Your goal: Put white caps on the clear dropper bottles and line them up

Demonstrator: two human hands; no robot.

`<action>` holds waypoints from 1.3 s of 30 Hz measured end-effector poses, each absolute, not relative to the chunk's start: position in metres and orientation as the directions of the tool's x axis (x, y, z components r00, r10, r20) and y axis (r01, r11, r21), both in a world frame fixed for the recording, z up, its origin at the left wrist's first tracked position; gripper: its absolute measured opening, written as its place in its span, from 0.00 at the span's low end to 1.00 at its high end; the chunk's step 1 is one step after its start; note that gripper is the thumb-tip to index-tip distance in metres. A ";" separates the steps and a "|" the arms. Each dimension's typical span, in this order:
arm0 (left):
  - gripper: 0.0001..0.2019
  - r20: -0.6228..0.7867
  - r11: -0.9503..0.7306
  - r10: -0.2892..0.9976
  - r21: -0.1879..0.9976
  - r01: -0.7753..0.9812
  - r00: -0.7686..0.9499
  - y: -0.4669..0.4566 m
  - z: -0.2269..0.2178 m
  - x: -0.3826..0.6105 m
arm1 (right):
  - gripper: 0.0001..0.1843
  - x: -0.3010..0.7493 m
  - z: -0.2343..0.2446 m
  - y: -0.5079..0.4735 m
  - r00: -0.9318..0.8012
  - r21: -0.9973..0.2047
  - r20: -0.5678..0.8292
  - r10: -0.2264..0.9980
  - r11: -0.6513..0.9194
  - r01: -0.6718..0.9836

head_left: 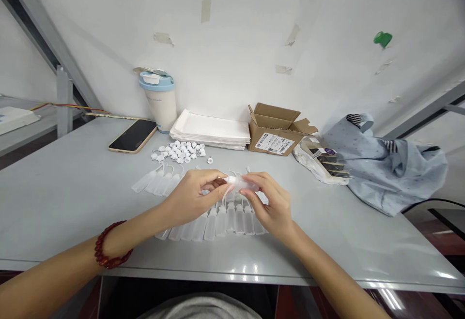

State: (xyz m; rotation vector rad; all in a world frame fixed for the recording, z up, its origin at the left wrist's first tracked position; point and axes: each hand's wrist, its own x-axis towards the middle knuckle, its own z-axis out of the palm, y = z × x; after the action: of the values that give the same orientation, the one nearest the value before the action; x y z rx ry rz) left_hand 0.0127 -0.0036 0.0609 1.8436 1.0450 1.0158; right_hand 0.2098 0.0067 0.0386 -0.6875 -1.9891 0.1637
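Between my hands a small translucent squeeze bottle (240,182) lies on its side, its white needle-tip cap (229,179) pointing left. My left hand (198,193) pinches the cap end, with a thin strap hanging below the fingers. Around the bottle's body the fingers of my right hand (269,200) are closed. Under and in front of my hands stretches a row of similar bottles (221,221), lying side by side with straps. More bottles (154,181) lie behind my left hand, partly hidden. Loose white caps (181,150) sit in a pile farther back.
Along the wall stand a cup with a blue lid (160,101), a stack of white envelopes (212,128) and an open cardboard box (276,132). A phone (133,136) lies at left. To the right are a packet of dark items (327,161) and a blue-grey cloth bag (388,164).
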 end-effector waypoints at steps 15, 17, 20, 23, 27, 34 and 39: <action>0.11 0.197 -0.316 0.894 0.914 0.255 0.402 -0.005 0.062 0.014 | 0.18 0.211 0.035 0.007 -0.405 -0.208 0.830 0.384 0.886 0.414; 0.12 0.126 -0.249 0.893 0.938 0.240 0.432 -0.004 0.063 0.012 | 0.19 0.211 0.034 0.007 -0.406 -0.180 0.841 0.358 0.892 0.414; 0.13 0.035 -0.189 0.864 0.947 0.259 0.502 -0.002 0.065 0.006 | 0.17 0.211 0.034 0.006 -0.425 -0.157 0.839 0.341 0.898 0.411; 0.11 0.077 -0.279 0.842 0.910 0.307 0.535 -0.001 0.062 0.003 | 0.14 0.211 0.034 0.006 -0.470 -0.174 0.802 0.368 0.897 0.406; 0.07 0.463 -0.676 0.724 0.621 0.396 0.512 0.000 0.048 0.004 | 0.10 0.211 0.035 0.004 -0.465 -0.298 0.742 0.483 0.859 0.417; 0.06 0.588 -0.779 0.622 0.400 0.483 0.517 0.000 0.036 0.008 | 0.15 0.209 0.040 0.001 -0.375 -0.726 0.447 0.812 0.574 0.378; 0.07 0.421 -0.588 0.794 0.714 0.379 0.438 -0.003 0.056 0.009 | 0.09 0.211 0.042 0.002 -0.406 -0.585 0.623 0.669 0.743 0.325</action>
State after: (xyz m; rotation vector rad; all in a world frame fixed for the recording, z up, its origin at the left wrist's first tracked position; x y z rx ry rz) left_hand 0.0090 -0.0033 0.0556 2.1665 0.9833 1.0362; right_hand 0.2109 0.0022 0.0422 -0.7518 -2.0176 0.4690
